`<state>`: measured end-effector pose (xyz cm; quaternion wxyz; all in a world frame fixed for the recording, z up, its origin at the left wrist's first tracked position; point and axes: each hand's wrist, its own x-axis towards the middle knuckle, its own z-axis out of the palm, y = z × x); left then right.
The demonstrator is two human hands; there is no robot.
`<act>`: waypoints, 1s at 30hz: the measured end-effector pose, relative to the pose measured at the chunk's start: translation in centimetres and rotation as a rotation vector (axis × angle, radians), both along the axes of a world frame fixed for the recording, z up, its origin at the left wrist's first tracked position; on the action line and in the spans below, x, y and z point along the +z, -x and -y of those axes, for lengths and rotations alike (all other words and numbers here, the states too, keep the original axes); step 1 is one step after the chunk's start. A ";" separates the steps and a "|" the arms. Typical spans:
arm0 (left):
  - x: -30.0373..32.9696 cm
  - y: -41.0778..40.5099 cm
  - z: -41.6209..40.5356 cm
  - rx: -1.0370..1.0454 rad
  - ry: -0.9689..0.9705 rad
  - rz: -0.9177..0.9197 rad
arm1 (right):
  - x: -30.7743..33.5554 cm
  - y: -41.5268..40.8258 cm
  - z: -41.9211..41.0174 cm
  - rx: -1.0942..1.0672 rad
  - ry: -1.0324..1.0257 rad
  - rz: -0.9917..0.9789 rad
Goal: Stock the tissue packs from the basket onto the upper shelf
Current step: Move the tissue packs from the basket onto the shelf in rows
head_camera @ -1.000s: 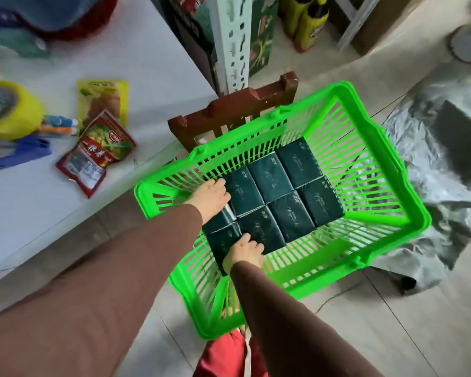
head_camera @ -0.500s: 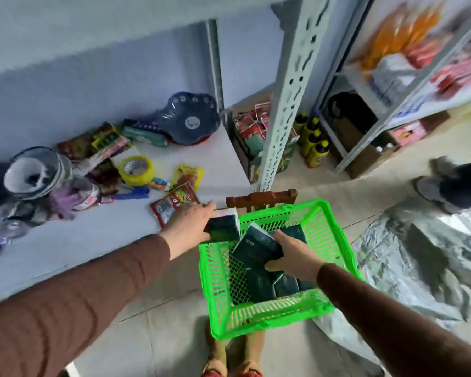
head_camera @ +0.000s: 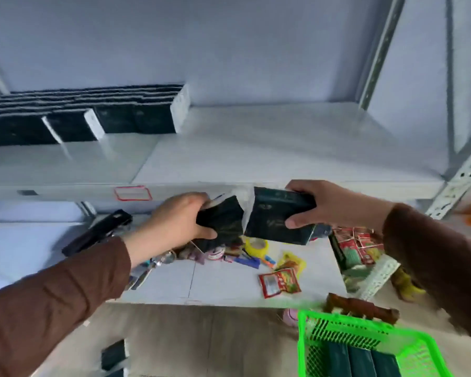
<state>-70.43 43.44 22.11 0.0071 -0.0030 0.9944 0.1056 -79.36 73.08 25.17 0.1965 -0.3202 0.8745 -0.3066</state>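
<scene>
My left hand [head_camera: 178, 221] grips a dark green tissue pack [head_camera: 223, 220] and my right hand [head_camera: 329, 206] grips another dark green tissue pack [head_camera: 276, 221]. Both packs are raised just below the front edge of the white upper shelf [head_camera: 256, 148], and they touch each other in the middle. A row of dark tissue packs [head_camera: 93, 115] stands at the shelf's back left. The green basket [head_camera: 310, 346] sits at the lower right with several dark packs [head_camera: 362, 361] inside.
The lower shelf [head_camera: 223, 281] carries snack packets [head_camera: 279, 281], a yellow tape roll [head_camera: 256, 246] and small clutter. A brown wooden stool [head_camera: 362, 307] stands behind the basket. A perforated metal upright [head_camera: 457, 183] rises at the right. Dark packs [head_camera: 114, 355] lie on the floor at lower left.
Both hands have lifted a tissue pack each out of the basket up to the upper shelf's edge. The view has tilted upward, so the basket has dropped to the lower right.
</scene>
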 end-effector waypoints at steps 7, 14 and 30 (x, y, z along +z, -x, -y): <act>9.0 -0.8 14.8 0.149 0.036 -0.106 | 6.0 1.9 15.5 0.045 0.112 -0.161; 11.5 4.7 26.2 0.200 0.217 -0.146 | 7.8 7.1 26.6 0.025 0.086 -0.267; 10.6 18.2 36.7 0.200 0.487 -0.089 | 6.8 17.7 38.8 0.010 0.062 -0.277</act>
